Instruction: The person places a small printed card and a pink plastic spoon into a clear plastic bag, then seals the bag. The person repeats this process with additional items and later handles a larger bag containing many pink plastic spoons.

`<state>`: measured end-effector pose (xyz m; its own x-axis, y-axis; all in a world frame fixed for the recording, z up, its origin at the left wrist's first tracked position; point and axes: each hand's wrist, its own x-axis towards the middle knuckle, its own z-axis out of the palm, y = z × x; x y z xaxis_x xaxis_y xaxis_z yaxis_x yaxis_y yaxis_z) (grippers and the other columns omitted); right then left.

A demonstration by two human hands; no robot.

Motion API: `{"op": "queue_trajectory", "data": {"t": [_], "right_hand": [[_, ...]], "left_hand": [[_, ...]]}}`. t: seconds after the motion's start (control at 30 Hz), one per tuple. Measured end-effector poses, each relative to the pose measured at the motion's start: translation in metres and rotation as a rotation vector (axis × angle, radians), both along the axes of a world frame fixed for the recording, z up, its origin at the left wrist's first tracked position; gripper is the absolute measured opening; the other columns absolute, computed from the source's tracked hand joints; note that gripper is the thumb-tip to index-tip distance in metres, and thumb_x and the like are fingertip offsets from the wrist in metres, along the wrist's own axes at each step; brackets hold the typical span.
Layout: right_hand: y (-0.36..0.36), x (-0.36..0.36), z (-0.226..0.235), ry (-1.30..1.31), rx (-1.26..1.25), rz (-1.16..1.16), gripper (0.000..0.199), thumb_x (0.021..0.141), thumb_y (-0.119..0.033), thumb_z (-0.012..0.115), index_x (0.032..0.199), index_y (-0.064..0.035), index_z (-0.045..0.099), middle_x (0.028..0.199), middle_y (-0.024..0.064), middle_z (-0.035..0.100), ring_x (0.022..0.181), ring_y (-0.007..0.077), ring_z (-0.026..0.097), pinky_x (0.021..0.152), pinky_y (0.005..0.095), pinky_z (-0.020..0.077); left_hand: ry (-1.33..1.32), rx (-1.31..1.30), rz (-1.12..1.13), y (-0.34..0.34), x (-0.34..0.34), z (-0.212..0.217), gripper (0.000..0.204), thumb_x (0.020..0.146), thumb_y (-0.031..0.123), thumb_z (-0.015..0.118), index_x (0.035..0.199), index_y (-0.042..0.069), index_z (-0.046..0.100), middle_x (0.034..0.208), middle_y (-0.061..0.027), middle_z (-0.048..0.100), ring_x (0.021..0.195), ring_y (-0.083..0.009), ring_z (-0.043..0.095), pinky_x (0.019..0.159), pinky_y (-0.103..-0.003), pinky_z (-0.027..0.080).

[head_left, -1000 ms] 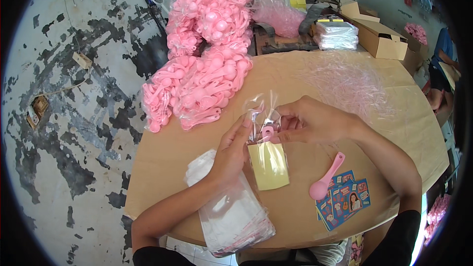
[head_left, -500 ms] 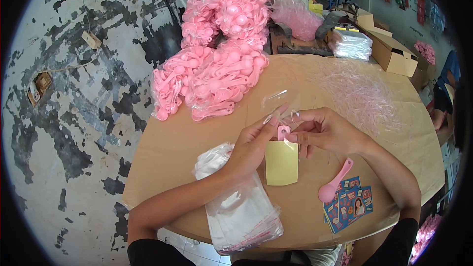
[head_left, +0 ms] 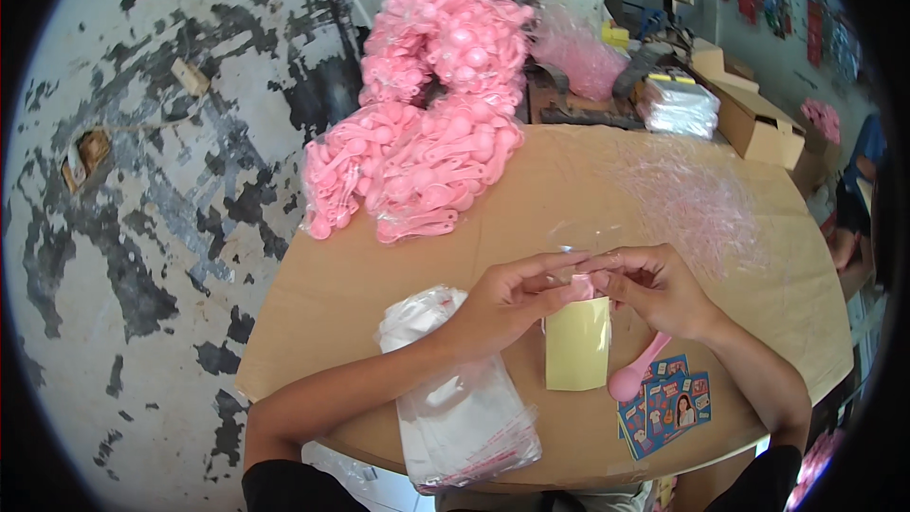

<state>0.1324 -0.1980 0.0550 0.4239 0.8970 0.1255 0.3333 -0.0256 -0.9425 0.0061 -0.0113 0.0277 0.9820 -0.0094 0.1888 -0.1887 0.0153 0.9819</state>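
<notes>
Both my hands meet over the middle of a tan cardboard tabletop (head_left: pixel 720 322). My left hand (head_left: pixel 507 301) and my right hand (head_left: pixel 654 286) pinch the top of a small clear bag (head_left: pixel 578 346) that holds a pale yellow card, with a bit of pink showing at its mouth between my fingertips. A loose pink plastic spoon (head_left: pixel 637 373) lies just right of the bag, under my right wrist. Beside the spoon sits a small stack of blue printed cards (head_left: pixel 668 405).
A stack of empty clear bags (head_left: pixel 460 408) lies under my left forearm. A big heap of bagged pink spoons (head_left: pixel 427 133) fills the far left of the table, with clear bags (head_left: pixel 697 199) spread at the far right. Cardboard boxes (head_left: pixel 758 118) stand beyond. A person's arm (head_left: pixel 858 218) shows at the right edge.
The bag with the yellow card has come a little lower and nearer me, and my fingers have closed tighter over its top. The view has also shifted slightly.
</notes>
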Motion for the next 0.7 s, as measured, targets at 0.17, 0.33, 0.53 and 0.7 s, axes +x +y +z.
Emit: {"op": "queue_trajectory", "data": {"t": [0.17, 0.33, 0.53, 0.7], "right_hand": [[-0.002, 0.013, -0.019, -0.018, 0.204, 0.028, 0.026, 0.096, -0.006, 0.060, 0.122, -0.0045, 0.067, 0.103, 0.0048, 0.073, 0.090, 0.0064, 0.062, 0.078, 0.0240, 0.0505], [-0.012, 0.022, -0.021, -0.058, 0.220, 0.053, 0.029, 0.093, -0.003, 0.061, 0.121, -0.0069, 0.069, 0.103, 0.0046, 0.073, 0.089, 0.0055, 0.061, 0.078, 0.0245, 0.0502], [-0.014, 0.037, -0.032, -0.257, 0.403, 0.154, 0.030, 0.085, 0.001, 0.065, 0.110, -0.0105, 0.075, 0.096, 0.0064, 0.074, 0.082, 0.0137, 0.064, 0.075, 0.0289, 0.0511], [-0.012, 0.038, -0.023, -0.448, 0.387, 0.182, 0.030, 0.080, 0.003, 0.066, 0.104, -0.0110, 0.077, 0.084, 0.0053, 0.073, 0.079, 0.0183, 0.061, 0.072, 0.0314, 0.0516]], "left_hand": [[0.100, 0.006, 0.042, 0.002, 0.000, 0.005, 0.039, 0.101, 0.017, 0.056, 0.137, 0.002, 0.053, 0.114, -0.0087, 0.068, 0.105, -0.0136, 0.064, 0.093, -0.027, 0.050], [0.123, 0.056, 0.131, -0.001, 0.001, 0.002, 0.032, 0.102, 0.013, 0.054, 0.132, 0.003, 0.057, 0.110, -0.0059, 0.067, 0.099, -0.0104, 0.064, 0.086, -0.026, 0.052], [0.033, 0.065, 0.084, 0.006, 0.000, -0.006, 0.022, 0.100, 0.006, 0.051, 0.119, 0.002, 0.062, 0.110, -0.0040, 0.066, 0.090, -0.0067, 0.061, 0.077, -0.024, 0.051], [-0.015, 0.059, 0.030, 0.010, -0.003, -0.004, 0.023, 0.099, 0.003, 0.046, 0.115, 0.002, 0.063, 0.108, -0.0039, 0.066, 0.091, -0.0069, 0.060, 0.077, -0.024, 0.050]]}}
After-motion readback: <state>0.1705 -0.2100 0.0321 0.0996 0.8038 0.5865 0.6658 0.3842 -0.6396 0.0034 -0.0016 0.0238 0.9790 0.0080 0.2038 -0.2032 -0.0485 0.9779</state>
